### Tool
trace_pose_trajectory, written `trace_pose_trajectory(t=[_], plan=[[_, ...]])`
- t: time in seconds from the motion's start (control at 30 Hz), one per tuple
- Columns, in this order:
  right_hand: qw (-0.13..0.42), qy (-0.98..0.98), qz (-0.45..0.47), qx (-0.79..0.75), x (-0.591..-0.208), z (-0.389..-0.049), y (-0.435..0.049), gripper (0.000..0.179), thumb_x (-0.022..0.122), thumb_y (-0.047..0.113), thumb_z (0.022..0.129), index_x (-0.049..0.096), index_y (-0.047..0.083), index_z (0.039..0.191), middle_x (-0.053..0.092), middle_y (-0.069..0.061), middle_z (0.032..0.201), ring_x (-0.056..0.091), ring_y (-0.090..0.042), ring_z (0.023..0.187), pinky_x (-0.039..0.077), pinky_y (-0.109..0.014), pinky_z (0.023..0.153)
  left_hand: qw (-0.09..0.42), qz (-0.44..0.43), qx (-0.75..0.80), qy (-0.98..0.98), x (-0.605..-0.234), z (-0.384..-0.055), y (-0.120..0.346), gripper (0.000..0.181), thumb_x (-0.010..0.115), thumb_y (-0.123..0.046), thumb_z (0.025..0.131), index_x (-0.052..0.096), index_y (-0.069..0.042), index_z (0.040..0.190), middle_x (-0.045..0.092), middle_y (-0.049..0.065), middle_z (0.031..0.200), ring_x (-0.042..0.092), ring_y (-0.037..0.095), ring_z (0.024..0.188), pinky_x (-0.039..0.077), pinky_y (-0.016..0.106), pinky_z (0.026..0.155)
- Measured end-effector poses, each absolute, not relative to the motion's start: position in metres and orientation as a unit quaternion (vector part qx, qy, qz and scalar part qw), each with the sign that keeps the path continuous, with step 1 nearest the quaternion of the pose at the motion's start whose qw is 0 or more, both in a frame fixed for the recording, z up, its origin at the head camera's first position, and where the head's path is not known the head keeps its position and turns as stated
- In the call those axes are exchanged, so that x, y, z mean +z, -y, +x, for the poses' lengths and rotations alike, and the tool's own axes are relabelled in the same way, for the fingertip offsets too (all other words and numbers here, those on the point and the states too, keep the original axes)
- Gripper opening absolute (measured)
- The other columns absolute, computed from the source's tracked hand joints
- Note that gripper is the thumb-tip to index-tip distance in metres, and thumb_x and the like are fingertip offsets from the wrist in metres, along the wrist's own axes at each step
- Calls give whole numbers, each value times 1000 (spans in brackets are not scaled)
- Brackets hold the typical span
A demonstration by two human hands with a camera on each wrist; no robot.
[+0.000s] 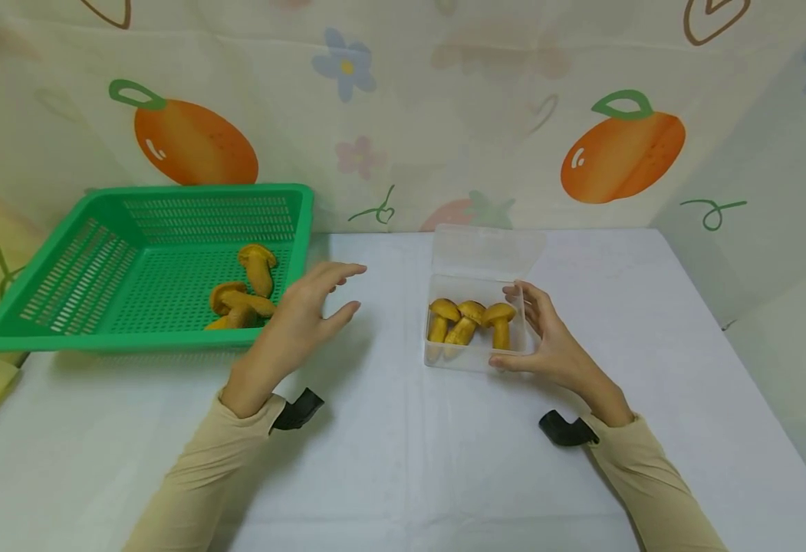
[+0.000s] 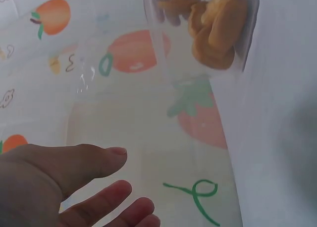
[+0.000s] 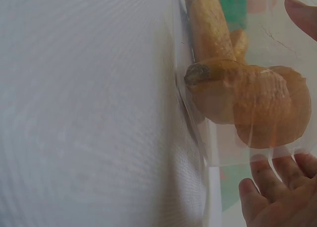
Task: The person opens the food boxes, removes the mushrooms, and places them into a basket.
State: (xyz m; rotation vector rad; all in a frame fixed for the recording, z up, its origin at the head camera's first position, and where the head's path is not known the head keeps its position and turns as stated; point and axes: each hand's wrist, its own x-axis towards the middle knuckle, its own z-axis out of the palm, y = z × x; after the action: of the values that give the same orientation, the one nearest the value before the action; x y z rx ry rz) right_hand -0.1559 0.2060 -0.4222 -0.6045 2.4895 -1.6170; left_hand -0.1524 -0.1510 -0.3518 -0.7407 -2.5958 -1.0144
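A: What is the right grip (image 1: 557,345) doing?

B: Holding the clear box (image 1: 458,285). Take twelve o'clock as pointing away from the person: the hold is at the box's three o'clock end, with the thumb (image 1: 513,362) near five and the fingers (image 1: 537,299) near two.

A: Why that end?

B: Steadiness, I'd guess. The plastic looks light enough to slide on the counter (image 1: 375,460), and an edge hold leaves the middle uncovered.

A: And the lid (image 1: 485,249)?

B: Folded back toward twelve, which leaves the inside reachable from above.

A: What's in there?

B: Three tan mushrooms (image 1: 473,309), side by side, caps toward twelve and stems toward six. Lying the same way probably suits a box so small. Whether neighbouring caps touch, I can't tell.

A: How about the left grip (image 1: 299,318)?

B: Wide, the thumb spread from the fingers, nothing in it. It hangs at nine o'clock from the box, by the four o'clock corner of the green basket (image 1: 133,341). Whether it brushes the rim isn't clear.

A: Why there?

B: Presumably because both containers are a short reach away for that hand.

A: And inside the basket?

B: Another three mushrooms (image 1: 259,272) show, bunched toward four o'clock, nearest that hand. The arm may hide more.
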Motion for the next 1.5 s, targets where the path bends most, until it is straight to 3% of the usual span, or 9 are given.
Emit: trace_pose_trajectory(t=[0.13,0.47,1.3,1.5], plan=[[57,-820,-199,-534,-422,-156,-206,112,89,4,69,15,8,154,31,-17,156,25,-37,148,15,-58,122,129,-273,-339,891,-355,-152,139,43,72,-2,88,61,-2,129,65,15,124,60,29,105,54,43,87],[61,-818,-197,-537,-423,-157,-206,112,89,4,69,14,9,154,30,-17,156,25,-36,148,15,-57,122,89,-306,-323,891,-353,-154,108,41,69,-7,92,59,-5,132,64,10,127,60,26,120,51,41,101],[58,-821,-200,-532,-423,-157,-207,112,89,6,70,15,11,154,31,-17,155,24,-38,148,15,-61,121,22,-362,-307,880,-355,-162,51,45,70,-7,91,58,-8,134,61,6,132,58,22,121,50,33,102],[58,-821,-201,-532,-424,-157,-207,112,89,6,70,15,10,154,31,-18,155,23,-38,149,15,-61,121,0,-372,-318,872,-359,-164,39,43,69,-4,91,59,-6,133,64,9,127,59,22,119,50,33,101]])
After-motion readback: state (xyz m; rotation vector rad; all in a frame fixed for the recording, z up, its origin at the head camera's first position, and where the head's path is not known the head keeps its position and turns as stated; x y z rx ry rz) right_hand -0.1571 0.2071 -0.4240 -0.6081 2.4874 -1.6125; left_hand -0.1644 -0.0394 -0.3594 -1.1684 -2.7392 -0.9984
